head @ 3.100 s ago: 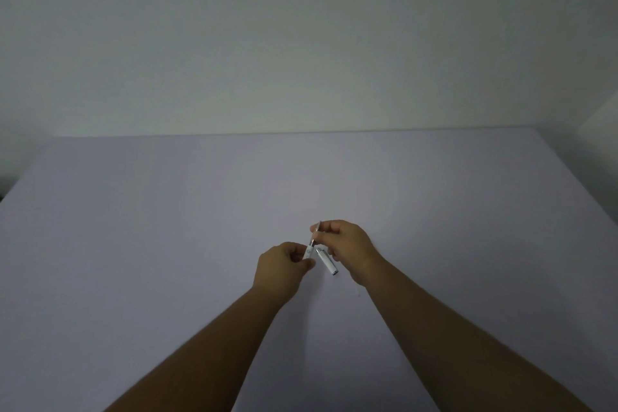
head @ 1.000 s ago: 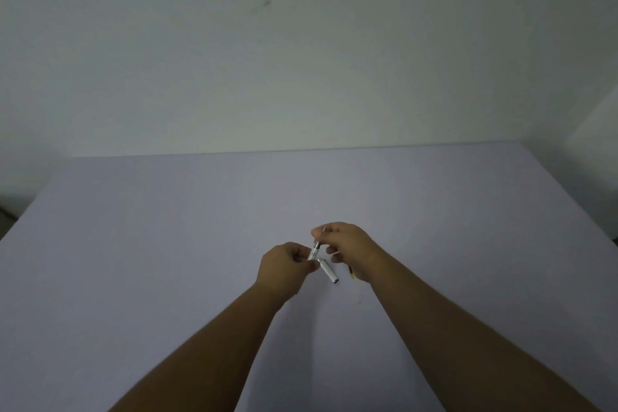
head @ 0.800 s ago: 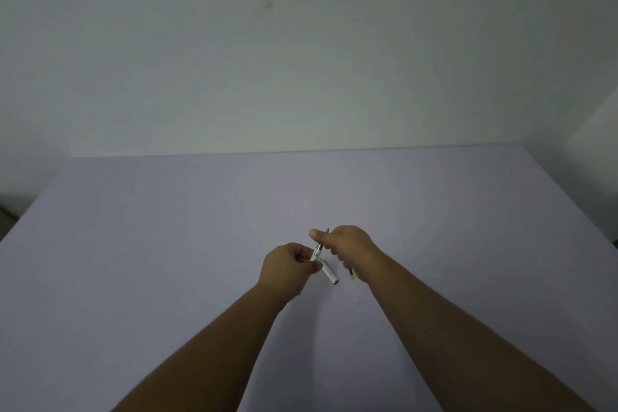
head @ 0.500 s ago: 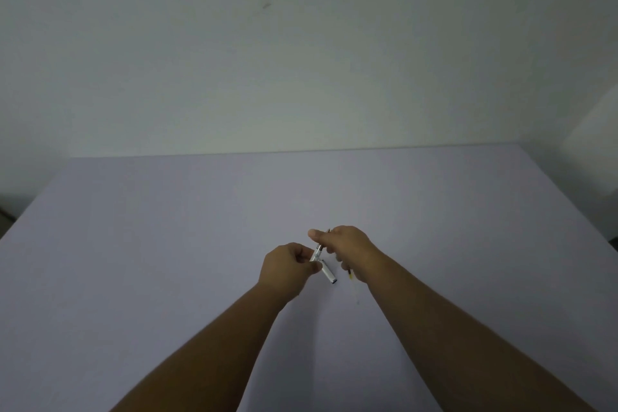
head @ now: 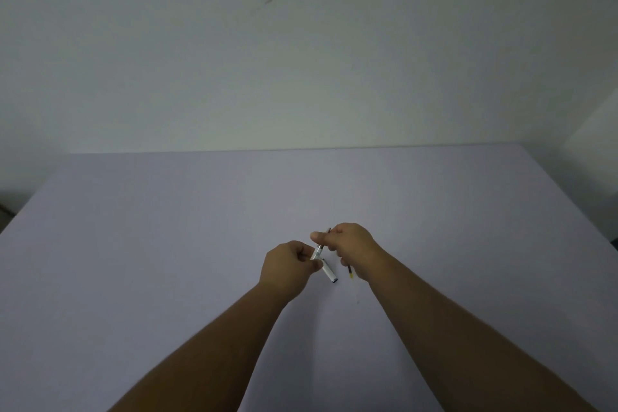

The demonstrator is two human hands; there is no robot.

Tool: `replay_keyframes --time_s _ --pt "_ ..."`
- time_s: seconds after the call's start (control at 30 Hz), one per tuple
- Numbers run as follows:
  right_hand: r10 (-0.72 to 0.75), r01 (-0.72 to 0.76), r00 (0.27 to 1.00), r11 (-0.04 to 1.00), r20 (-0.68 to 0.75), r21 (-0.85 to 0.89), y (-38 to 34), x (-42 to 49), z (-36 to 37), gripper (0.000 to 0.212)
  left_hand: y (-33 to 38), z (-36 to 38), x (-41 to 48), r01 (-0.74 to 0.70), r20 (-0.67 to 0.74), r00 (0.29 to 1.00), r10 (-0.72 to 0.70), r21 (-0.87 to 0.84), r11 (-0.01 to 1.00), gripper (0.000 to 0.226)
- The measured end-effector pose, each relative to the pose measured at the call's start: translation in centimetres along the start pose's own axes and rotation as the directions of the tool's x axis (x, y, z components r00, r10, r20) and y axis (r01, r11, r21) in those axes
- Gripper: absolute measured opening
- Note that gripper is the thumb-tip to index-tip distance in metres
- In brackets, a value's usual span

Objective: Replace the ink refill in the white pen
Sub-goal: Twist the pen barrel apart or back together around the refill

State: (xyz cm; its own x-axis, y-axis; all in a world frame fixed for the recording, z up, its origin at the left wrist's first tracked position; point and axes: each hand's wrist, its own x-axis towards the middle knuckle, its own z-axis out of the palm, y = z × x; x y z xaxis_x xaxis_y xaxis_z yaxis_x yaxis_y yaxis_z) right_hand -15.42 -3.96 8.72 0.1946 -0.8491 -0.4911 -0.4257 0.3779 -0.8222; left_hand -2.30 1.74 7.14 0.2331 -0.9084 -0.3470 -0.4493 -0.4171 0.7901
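Observation:
My left hand (head: 286,266) is closed on the white pen barrel (head: 316,252), which tilts up to the right. My right hand (head: 352,246) pinches a thin dark ink refill (head: 327,231) at the barrel's upper end, and the refill's tip pokes out above my fingers. A second white pen piece (head: 330,274) points down to the right just under my left thumb; I cannot tell whether it is held or lies on the table. Another thin refill with a yellow end (head: 349,274) shows below my right hand.
Both hands work above the middle of a pale lilac table (head: 167,244). A plain white wall (head: 301,60) rises behind its far edge. The table's left and right edges are in view.
The hands have stayed almost in place. In the last second my right hand shifted slightly up along the barrel, and the dark refill tip now shows above my fingers.

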Motion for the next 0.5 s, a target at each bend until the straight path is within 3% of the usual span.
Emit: replay_keyframes --time_s 0.07,0.23,0.33,0.5 --pt "0.039 -0.039 0.999 0.999 -0.011 -0.018 -0.11 -0.01 0.12 0.036 0.06 0.13 0.04 -0.001 0.008 1.0 0.001 -0.008 1.0 0.013" --pt "-0.029 0.026 0.999 0.996 0.042 0.081 0.05 0.08 -0.26 0.014 -0.01 0.12 0.24 0.016 -0.002 1.0 -0.016 -0.004 1.0 0.011" --pt "0.015 -0.015 1.0 1.0 -0.009 -0.015 -0.14 0.06 -0.07 0.025 -0.18 0.35 0.23 0.021 0.006 1.0 -0.021 -0.006 1.0 0.012" --pt "-0.028 0.025 0.999 0.998 0.046 0.053 -0.14 -0.19 -0.24 0.018 -0.11 0.29 0.31 0.02 -0.003 1.0 -0.02 -0.002 1.0 0.012"
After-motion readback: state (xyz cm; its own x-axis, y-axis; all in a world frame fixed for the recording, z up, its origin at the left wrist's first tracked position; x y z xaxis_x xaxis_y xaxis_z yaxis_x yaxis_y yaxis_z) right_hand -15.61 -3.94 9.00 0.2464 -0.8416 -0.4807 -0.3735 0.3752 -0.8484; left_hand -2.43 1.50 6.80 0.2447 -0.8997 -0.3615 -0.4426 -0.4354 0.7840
